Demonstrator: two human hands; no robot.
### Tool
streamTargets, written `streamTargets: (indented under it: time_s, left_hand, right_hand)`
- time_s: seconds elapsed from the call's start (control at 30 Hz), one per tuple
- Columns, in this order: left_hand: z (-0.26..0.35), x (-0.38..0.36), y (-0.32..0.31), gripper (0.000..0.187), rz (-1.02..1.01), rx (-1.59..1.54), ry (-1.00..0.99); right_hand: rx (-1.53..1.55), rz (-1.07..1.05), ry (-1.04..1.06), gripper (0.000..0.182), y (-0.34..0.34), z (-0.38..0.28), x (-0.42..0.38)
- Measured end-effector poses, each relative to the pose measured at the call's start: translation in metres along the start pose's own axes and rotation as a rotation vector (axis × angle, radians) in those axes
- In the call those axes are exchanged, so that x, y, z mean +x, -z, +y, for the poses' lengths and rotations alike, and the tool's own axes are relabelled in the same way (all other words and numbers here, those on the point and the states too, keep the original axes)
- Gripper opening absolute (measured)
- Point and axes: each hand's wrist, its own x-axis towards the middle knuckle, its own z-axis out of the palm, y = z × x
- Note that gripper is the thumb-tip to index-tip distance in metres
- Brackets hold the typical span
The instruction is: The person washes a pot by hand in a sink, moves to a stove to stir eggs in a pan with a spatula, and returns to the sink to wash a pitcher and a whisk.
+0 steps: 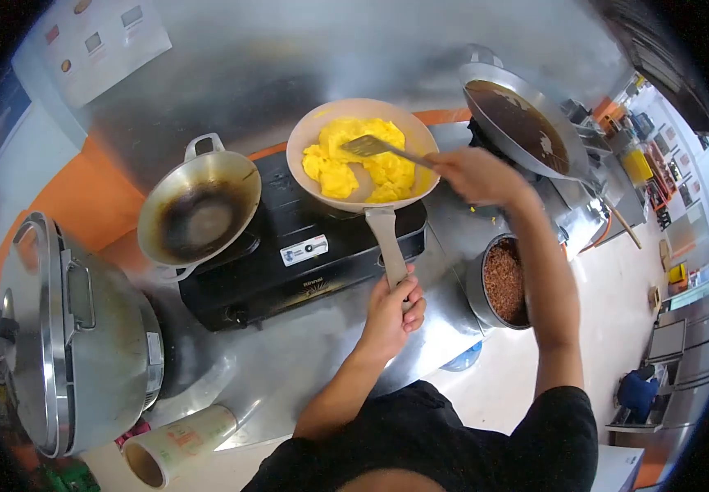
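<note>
My left hand (394, 312) is wrapped round the handle of a light beige frying pan (302, 135) on the right side of a black gas stove (289, 279). Inside the pan lie soft yellow scrambled eggs (336, 174), gathered in thick folds. A spatula (367, 146) reaches into the pan from the right, its slotted blade over the eggs. My right hand (481, 175), slightly blurred, grips its handle.
An oil-stained small wok (240, 184) rests on the stove's left burner. A large wok of dark liquid (572, 135) stands back right. Near my right forearm is a pot of reddish-brown crumbs (477, 287). A big lidded cooker (113, 328) and a cardboard tube (207, 426) are left.
</note>
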Motion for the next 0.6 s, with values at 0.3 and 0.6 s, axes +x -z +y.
streamTargets:
  time_s: [0.3,0.6]
  left_hand:
    - [-0.002,0.002,0.002,0.022,-0.001,-0.013,0.0]
    - [-0.002,0.0,-0.003,0.019,0.006,-0.047,-0.002]
  right_hand:
    - [-0.176,-0.145,-0.182,0.04,-0.048,-0.044,0.028]
    - [-0.36,-0.452,-0.22,0.045,0.078,-0.06,-0.031]
